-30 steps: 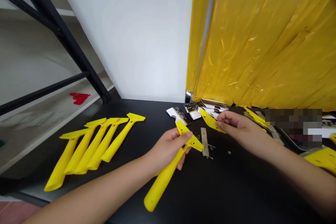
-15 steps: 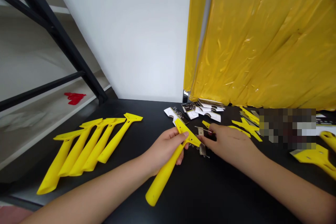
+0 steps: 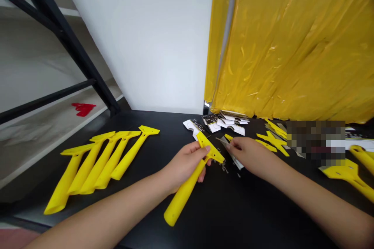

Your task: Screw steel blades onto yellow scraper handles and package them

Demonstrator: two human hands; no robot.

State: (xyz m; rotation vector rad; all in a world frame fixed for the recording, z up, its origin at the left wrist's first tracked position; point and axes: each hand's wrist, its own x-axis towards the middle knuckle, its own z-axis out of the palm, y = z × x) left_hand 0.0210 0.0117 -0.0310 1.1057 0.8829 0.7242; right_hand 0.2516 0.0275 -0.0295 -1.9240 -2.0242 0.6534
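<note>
Left Hand Locked on a Yellow Handle, Right Hand Pinching Metal

And here we are at the black table (image 3: pixel 248 214)! The left hand (image 3: pixel 187 159) has its thumb and fingers wrapped round 1 yellow handle (image 3: pixel 183 196), just below its T-shaped head, which points toward 1 o'clock. At the left hand's 3 o'clock, the right hand (image 3: pixel 253 156) pinches a thin metal strip (image 3: pixel 237 162), a slim rod (image 3: pixel 219 140) poking out past the fingertips. Between the 2 hands, tiny screws and nuts (image 3: pixel 224 169) lie scattered on the tabletop. Over at the left hand's 9 o'clock, 5 more handles (image 3: pixel 99 165) line up side by side, heads away from us! Printed cards (image 3: pixel 230 124) sit at the right hand's 11 o'clock, flat yellow pieces (image 3: pixel 271 140) at its 2, and a yellow scraper (image 3: pixel 343 171) well out at its 3.
</note>
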